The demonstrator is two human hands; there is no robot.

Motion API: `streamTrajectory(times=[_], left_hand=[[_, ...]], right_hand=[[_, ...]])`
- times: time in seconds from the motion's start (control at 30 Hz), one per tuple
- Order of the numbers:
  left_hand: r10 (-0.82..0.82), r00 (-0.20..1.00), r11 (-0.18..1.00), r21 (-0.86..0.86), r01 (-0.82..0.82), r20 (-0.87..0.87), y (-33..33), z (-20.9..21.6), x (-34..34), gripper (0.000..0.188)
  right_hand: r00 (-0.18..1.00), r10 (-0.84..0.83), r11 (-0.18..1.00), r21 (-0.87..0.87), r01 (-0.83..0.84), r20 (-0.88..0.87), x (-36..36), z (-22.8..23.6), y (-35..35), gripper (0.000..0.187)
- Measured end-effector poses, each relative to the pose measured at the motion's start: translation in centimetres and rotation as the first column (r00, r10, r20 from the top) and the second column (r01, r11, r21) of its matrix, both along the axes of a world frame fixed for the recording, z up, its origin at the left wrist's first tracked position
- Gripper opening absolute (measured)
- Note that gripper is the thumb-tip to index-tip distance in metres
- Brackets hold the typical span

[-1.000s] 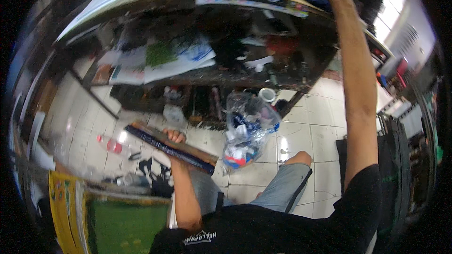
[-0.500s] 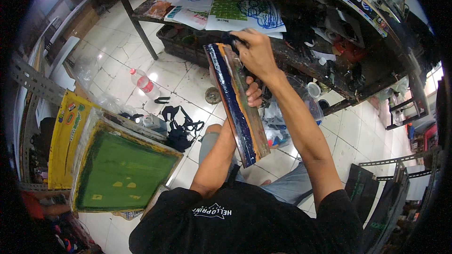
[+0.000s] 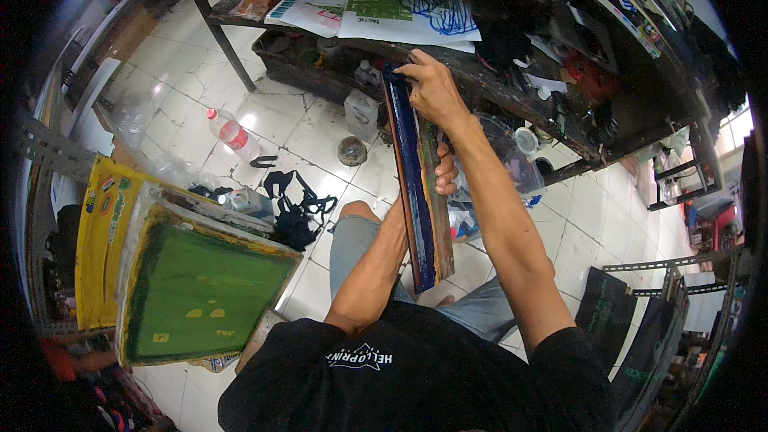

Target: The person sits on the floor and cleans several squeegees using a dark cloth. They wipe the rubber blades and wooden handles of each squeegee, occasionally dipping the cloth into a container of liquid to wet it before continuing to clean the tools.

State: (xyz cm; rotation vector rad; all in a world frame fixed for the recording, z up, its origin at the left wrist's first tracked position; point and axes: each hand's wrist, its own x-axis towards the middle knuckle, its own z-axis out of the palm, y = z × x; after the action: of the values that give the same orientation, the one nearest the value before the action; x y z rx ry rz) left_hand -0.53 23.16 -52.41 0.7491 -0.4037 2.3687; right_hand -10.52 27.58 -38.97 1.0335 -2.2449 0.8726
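A long wooden-handled squeegee [image 3: 418, 192] stands tilted in front of me, its blade coated with wet dark blue ink and an orange-stained strip beside it. From underneath, my left hand [image 3: 446, 174] grips it; the fingers curl round its right edge while the palm is hidden. At the squeegee's far end my right hand [image 3: 429, 86] is closed, fingertips pressed near the inky blade. Something small and dark seems to be in these fingers, too hidden to name.
A green printing screen [image 3: 212, 288] leans at the left beside a yellow sheet [image 3: 100, 256]. On the tiled floor are a plastic bottle [image 3: 232, 134], black straps [image 3: 296, 204] and a round tin [image 3: 352, 151]. Ahead, a dark workbench [image 3: 512, 104] holds printed papers [image 3: 376, 16].
The squeegee has turned more upright and shifted slightly right. My right hand stays at its far end, and the dark bunch seen in its fingers is now mostly hidden.
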Motion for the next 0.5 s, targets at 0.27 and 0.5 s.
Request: streamTrajectory(times=[0.27, 0.5], left_hand=[[-0.046, 0.997, 0.998, 0.036, 0.044, 0.057, -0.5, -0.7, -1.2, 0.042], [0.134, 0.966, 0.989, -0.087, -0.118, 0.219, -1.3, -1.4, -2.4, 0.039]], right_hand=[[0.965, 0.157, 0.983, -0.128, -0.132, 0.209, 3.4, -1.9, 2.2, 0.033], [0.956, 0.137, 0.974, -0.212, -0.081, 0.26, 5.4, -3.6, 2.6, 0.036]])
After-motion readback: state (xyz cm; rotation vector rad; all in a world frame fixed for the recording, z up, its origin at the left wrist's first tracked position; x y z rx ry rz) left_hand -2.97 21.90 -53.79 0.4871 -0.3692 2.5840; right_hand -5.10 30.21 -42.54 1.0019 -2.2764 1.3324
